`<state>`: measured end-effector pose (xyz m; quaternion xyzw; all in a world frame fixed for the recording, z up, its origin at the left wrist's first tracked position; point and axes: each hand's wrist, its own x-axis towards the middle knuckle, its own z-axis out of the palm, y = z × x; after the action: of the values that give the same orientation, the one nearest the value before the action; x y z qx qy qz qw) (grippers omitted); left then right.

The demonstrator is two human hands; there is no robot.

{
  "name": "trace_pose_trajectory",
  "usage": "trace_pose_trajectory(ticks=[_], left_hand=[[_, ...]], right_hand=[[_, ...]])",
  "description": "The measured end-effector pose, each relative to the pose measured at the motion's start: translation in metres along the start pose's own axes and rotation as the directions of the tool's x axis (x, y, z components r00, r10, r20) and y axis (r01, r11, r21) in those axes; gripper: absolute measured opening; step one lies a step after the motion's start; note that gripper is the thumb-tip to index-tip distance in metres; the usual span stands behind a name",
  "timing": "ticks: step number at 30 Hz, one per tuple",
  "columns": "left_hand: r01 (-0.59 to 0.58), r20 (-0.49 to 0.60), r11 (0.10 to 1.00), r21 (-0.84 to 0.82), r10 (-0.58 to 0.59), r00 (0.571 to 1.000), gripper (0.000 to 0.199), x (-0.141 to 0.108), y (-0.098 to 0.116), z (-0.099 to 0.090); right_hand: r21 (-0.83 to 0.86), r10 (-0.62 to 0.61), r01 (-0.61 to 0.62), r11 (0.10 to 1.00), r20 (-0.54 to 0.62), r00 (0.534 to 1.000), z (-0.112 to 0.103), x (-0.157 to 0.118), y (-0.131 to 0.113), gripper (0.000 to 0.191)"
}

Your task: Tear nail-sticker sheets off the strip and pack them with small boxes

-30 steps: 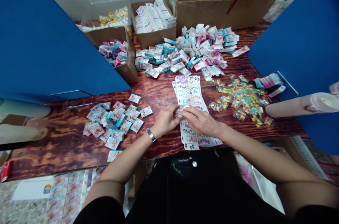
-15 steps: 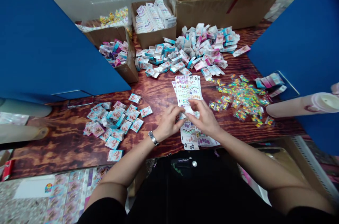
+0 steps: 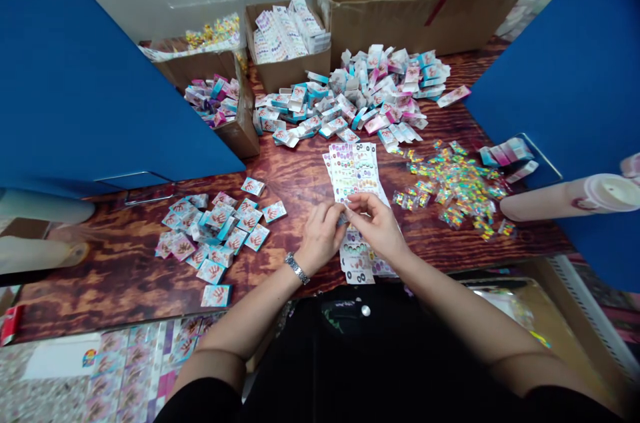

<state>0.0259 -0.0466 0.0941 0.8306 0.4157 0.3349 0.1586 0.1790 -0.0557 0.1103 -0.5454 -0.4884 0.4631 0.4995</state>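
Note:
My left hand (image 3: 323,233), with a metal watch on its wrist, has its fingers closed in a pinch. My right hand (image 3: 377,226) meets it fingertip to fingertip, also pinching. Between them is a small piece of white paper (image 3: 344,217), mostly covered by the fingers, so its exact shape is hidden. Directly beneath both hands lies a stack of printed sticker sheets (image 3: 356,173) with rows of coloured ovals, partly fanned out on the wooden table (image 3: 300,173).
Left of my hands lie several small closed boxes (image 3: 220,216) with a hand print. Small bright candy-like packets (image 3: 457,183) are heaped at right. Behind are open little boxes (image 3: 360,89) and cartons (image 3: 290,69), one large (image 3: 380,26). Blue panels (image 3: 100,76) flank the table.
The white paper between my fingers showed more before and is now nearly hidden. My hands have drawn closer together, and the right fingers have curled in and shifted slightly left.

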Motion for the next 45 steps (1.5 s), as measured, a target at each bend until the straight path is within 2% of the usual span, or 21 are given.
trace_pose_trajectory(ticks=[2,7,9,13,23,27,33,36,39,42,45], left_hand=[[0.008,0.007,1.0,-0.005,-0.008,1.0,0.033,-0.001,0.0,0.001],[0.001,-0.029,1.0,0.023,0.0,1.0,0.063,-0.005,-0.006,0.007],[-0.01,-0.035,0.999,0.045,0.012,0.999,0.068,-0.007,-0.007,0.008],[-0.034,-0.029,0.998,0.059,0.036,0.999,0.066,-0.008,-0.007,0.009],[-0.03,-0.044,0.995,0.092,0.034,0.998,0.068,-0.011,-0.004,0.014],[-0.044,-0.035,0.991,0.123,0.049,0.998,0.072,-0.008,-0.004,0.012],[-0.044,-0.032,0.994,0.104,0.048,0.998,0.072,-0.007,-0.005,0.011],[-0.03,-0.027,0.997,0.065,0.031,0.999,0.071,-0.009,-0.004,0.011],[-0.028,-0.022,0.999,0.046,0.029,0.999,0.07,-0.012,-0.003,0.01],[0.001,-0.023,1.0,0.017,-0.001,1.0,0.07,-0.014,0.0,0.007],[0.033,-0.053,0.999,0.021,-0.032,0.998,0.071,-0.013,0.002,0.004]], right_hand=[[0.016,0.014,-0.014,1.0,0.0,1.0,0.001,0.002,0.001,0.024],[-0.014,0.051,-0.051,0.999,-0.006,0.999,0.003,0.002,0.004,0.021],[-0.008,0.06,-0.06,0.998,-0.015,0.998,0.004,0.001,0.005,0.019],[0.01,0.058,-0.057,0.998,-0.012,0.998,0.005,0.0,0.008,0.018],[-0.077,0.025,-0.026,0.997,-0.011,1.0,0.004,-0.003,0.01,0.019],[-0.156,-0.05,0.05,0.987,0.001,0.999,0.005,-0.008,0.004,0.021],[-0.156,-0.143,0.129,0.979,-0.078,0.987,0.012,-0.024,0.006,0.029],[-0.255,-0.219,0.192,0.948,-0.08,0.972,0.014,-0.031,0.008,0.029],[-0.356,-0.3,0.27,0.895,-0.033,0.953,0.014,-0.034,0.008,0.027],[-0.331,-0.292,0.279,0.901,0.014,0.956,0.013,-0.032,0.006,0.031],[-0.222,-0.227,0.221,0.95,0.0,0.974,0.012,-0.029,0.006,0.034]])
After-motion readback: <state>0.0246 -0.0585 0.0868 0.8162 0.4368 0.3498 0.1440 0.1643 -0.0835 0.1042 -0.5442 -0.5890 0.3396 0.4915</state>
